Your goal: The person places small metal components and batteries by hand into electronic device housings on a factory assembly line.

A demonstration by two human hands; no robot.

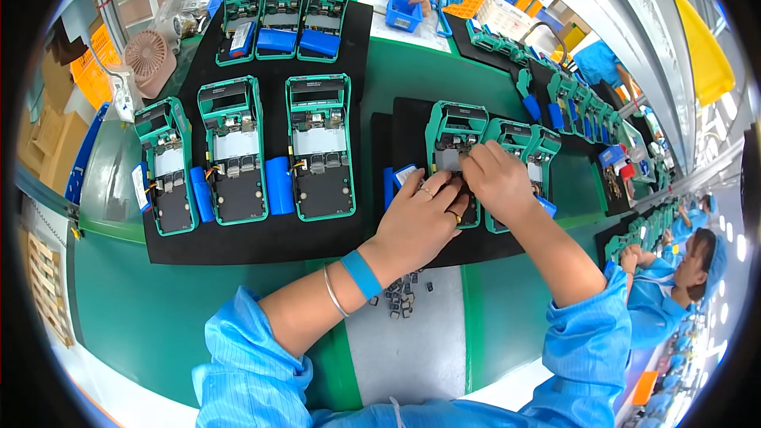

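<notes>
A green-framed handheld device (463,114) with its inner electronics exposed lies on a black mat at centre right. My left hand (418,220) curls over its lower left side, gripping it; the thumb is hidden. My right hand (499,181) is closed in a pinch at the device's middle, and whatever sits between its fingertips is covered. Beside the left fingers lies a blue battery pack (404,173) with a white label. Two similar devices lie just to the right, the nearer one (511,133) partly behind my right hand.
Three open devices (319,143) with blue battery packs (278,184) occupy the left mat; three more (279,12) lie behind. Small dark parts (399,298) are heaped on a grey strip (412,357) before me. A co-worker opposite holds a blue bin (403,13). Another person (662,293) works at right.
</notes>
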